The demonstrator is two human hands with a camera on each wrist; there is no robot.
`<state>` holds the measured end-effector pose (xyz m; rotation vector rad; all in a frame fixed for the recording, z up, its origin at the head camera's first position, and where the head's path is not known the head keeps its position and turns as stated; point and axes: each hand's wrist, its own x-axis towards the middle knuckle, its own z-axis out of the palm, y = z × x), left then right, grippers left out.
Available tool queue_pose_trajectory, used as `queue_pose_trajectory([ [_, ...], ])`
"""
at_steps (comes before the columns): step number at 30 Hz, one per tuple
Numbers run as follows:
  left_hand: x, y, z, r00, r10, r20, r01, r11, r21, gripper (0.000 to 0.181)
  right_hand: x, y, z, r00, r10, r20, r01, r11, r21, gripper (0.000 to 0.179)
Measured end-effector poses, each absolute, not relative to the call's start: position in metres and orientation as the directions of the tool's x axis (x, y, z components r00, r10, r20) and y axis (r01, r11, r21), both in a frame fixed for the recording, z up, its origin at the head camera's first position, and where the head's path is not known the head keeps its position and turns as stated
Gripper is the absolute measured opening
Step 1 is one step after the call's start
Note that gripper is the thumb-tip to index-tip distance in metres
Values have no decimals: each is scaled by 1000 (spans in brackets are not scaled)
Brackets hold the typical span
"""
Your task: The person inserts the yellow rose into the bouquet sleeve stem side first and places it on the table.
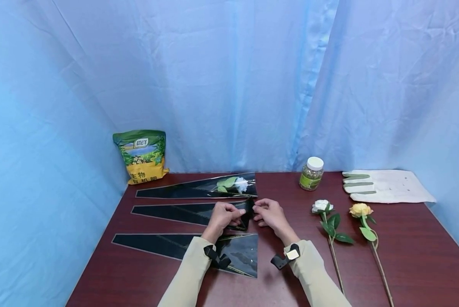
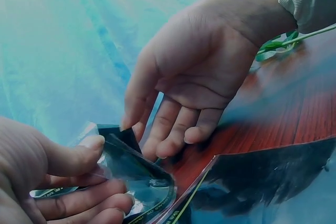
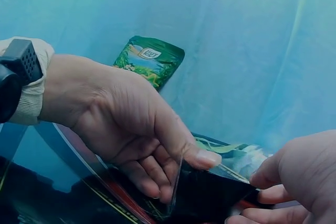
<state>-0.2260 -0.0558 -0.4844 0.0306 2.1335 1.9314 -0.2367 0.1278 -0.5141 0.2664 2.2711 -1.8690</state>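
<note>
Blue curtains (image 1: 214, 85) hang close around the dark red worktop (image 1: 417, 256) here. The left hand (image 1: 225, 216), fingers curled, pinches the wide end of the middle black wrapper (image 1: 191, 212); the right hand (image 1: 271, 215), thumb and forefinger nearly together, pinches its edge opposite. That wide end sits between the hands, the narrow end pointing left, between the far wrapper (image 1: 193, 188) and the near wrapper (image 1: 156, 244)
</note>
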Motion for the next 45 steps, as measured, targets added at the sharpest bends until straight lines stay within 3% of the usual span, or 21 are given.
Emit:
queue_pose_trajectory([
  [7, -226, -56, -480, -955, 206, -212, -191, 117, 975, 26, -238, 136, -515, -965, 27, -260, 260, 194, -946, 22],
  [14, -242, -51, -513, -963, 147, -227, -206, 143, 968, 18, -238, 139, -518, -969, 46, -243, 247, 225, -942, 17],
  [45, -241, -53, -520, -981, 77, -178, -169, 115, 979, 14, -236, 142, -517, -980, 43, -194, 198, 311, -929, 12],
])
